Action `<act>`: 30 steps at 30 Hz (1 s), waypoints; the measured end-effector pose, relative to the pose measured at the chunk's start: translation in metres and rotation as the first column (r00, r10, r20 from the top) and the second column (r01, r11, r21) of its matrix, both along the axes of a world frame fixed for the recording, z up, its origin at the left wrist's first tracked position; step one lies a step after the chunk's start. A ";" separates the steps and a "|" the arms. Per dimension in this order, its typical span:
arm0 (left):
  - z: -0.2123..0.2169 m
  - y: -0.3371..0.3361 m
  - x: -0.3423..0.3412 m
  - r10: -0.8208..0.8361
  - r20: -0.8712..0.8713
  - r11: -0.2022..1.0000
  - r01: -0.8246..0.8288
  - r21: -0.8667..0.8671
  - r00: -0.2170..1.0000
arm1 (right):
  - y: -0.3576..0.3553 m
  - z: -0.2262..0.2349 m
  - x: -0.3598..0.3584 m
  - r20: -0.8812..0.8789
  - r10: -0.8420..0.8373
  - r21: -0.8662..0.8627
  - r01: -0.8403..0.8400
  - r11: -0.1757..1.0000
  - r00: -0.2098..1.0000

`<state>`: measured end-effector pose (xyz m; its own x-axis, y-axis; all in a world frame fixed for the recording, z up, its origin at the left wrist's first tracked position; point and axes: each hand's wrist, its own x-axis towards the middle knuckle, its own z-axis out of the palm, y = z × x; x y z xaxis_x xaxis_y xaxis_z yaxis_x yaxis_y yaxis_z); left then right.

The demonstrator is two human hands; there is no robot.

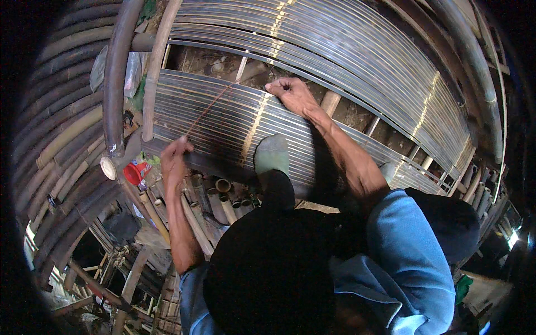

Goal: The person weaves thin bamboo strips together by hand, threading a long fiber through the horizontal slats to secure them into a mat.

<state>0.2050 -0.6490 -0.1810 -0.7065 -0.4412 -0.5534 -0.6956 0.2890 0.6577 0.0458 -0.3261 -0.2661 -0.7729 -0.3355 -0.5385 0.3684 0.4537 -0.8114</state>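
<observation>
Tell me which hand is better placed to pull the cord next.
Probably the left hand: the reddish cord reaches it, while the right hand is at the far edge of the nearer slats.

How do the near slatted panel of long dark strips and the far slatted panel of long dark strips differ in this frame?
The near panel has grey-green footwear over it; the far panel has none. The right hand is at the near panel's upper edge, while neither hand is at the far panel. Both have parallel strips crossed by pale bands.
</observation>
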 end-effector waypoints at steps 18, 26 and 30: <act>0.063 -0.087 -0.045 0.457 -0.252 0.495 -0.009 0.869 0.853 | -0.001 0.011 0.000 -0.271 -0.026 0.069 0.047 0.997 0.962; 0.085 -0.056 0.030 0.422 -0.281 0.874 -0.305 0.378 0.862 | -0.035 0.021 0.028 -0.632 -0.137 -0.041 0.143 0.989 0.762; 0.103 -0.026 0.057 0.203 -0.202 0.872 -0.082 0.483 0.958 | -0.091 0.043 0.049 -0.268 -0.191 -0.210 0.136 0.968 0.944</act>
